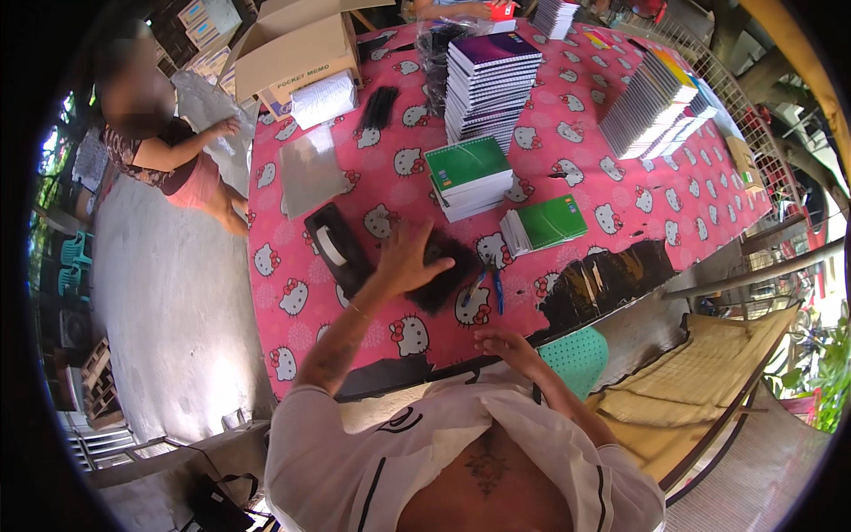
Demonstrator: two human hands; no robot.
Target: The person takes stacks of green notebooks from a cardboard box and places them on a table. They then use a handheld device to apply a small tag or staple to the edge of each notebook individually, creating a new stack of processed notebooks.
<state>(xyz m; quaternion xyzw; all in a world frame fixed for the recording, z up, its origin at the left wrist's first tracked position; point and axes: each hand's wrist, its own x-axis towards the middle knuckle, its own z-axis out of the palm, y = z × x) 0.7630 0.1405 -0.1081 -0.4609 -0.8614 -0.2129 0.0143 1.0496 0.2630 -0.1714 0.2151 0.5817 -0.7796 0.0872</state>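
My left hand is spread open, palm down, over a dark, bristly black bundle on the table; the hand hides part of it. Left of it lies a long black tape dispenser with a white part in its middle. My right hand is at the table's near edge, fingers loosely stretched, nothing seen in them. Two blue pens lie beyond it. Farther off are a short stack of green-covered notebooks and a smaller green pile, both near the black bundle.
A tall stack of spiral notebooks stands behind, with more notebook stacks at right. An open cardboard box, a clear plastic sheet and black strips are at far left. One person stands left of the pink-covered table; another sits opposite.
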